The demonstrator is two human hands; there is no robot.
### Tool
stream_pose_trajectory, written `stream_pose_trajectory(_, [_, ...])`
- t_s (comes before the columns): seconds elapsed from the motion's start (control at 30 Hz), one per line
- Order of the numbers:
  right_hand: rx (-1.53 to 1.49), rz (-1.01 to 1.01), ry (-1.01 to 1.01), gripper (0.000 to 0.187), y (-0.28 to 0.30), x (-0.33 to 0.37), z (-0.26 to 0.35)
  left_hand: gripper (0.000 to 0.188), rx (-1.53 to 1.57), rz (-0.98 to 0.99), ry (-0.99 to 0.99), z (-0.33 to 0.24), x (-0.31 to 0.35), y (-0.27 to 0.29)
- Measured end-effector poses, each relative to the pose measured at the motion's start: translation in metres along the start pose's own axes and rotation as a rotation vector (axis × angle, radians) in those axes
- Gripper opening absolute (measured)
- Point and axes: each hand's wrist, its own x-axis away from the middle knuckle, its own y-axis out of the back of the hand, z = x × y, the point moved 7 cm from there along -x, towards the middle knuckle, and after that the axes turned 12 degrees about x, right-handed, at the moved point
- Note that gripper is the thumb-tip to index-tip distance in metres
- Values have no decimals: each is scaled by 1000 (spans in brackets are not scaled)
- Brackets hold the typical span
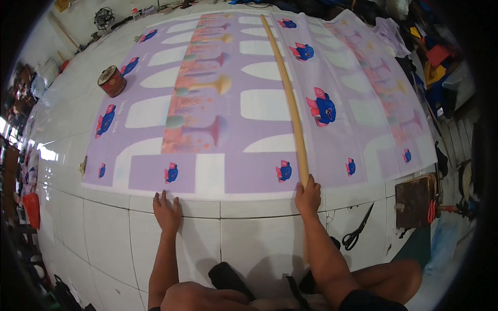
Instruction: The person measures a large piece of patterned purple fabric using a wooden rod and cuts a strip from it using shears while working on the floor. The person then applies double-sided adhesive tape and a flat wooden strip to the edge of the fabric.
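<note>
A wide lilac printed fabric [207, 171] with white shapes, blue-and-pink figures and a coral-coloured band lies spread on the tiled floor. Along it, from the far edge to the near one, runs a long, pale wooden stick [285, 78]. My right hand [309, 197] is closed around the stick's near end, at the fabric's front edge. Farther left, my left hand [167, 210] rests with spread fingers, its fingertips on the same edge. Right of the stick the fabric looks paler and slightly rippled; I cannot tell whether a second layer covers it.
A rusty tin can [111, 81] stands on the fabric's left side. Black scissors [358, 228] lie on the tiles right of my right hand, near a worn brown block [416, 202]. Piled cloths [436, 57] line the right; a small fan [104, 18] stands far left.
</note>
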Motion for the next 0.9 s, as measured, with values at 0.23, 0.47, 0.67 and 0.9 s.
stream_pose_trajectory(0.23, [-372, 76, 190, 57, 21, 74, 67, 45, 164, -192, -24, 8, 22, 16])
stream_pose_trajectory(0.47, [-631, 165, 611, 65, 32, 161, 164, 38, 580, 137, 133, -44, 100, -8])
stream_pose_trajectory(0.67, [-380, 31, 646, 63, -2, 128, 177, 49, 294, -24, -7, -38, 65, -7])
stream_pose_trajectory(0.9, [-41, -21, 454, 60, -19, 67, 111, 55, 158, 82, -91, -43, 15, -24])
